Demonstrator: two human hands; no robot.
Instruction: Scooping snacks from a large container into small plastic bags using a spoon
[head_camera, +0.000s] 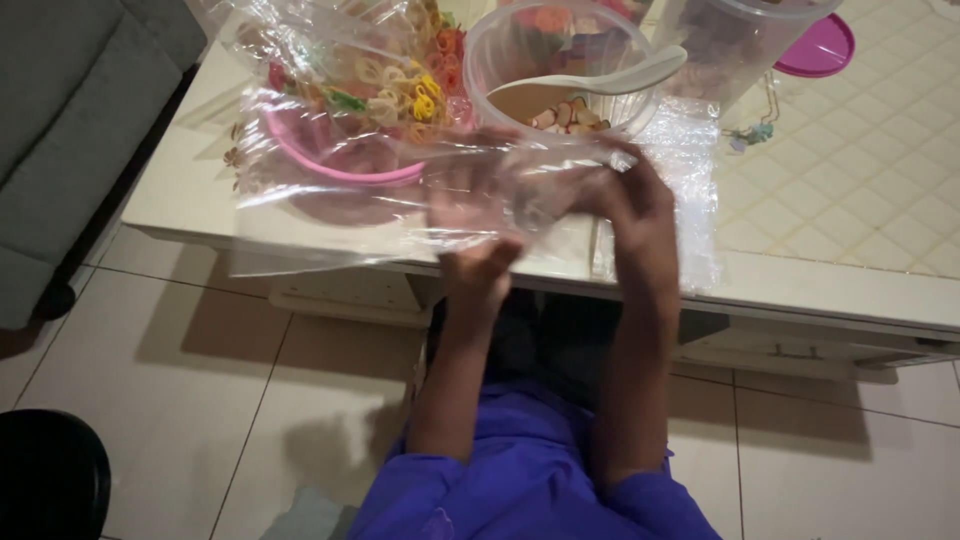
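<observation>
Both hands were working a clear plastic bag (330, 215) at the near edge of the desk (850, 280), just in front of the pink bowl (330, 160) of colourful crackers. The left hand (475, 215) looked slipped inside it, fingers spread; the right hand (635, 200) pinched the rim shut. That film seemed featherlight, floppy and slippery, so I'd grip the opening's edge, not the middle.
</observation>
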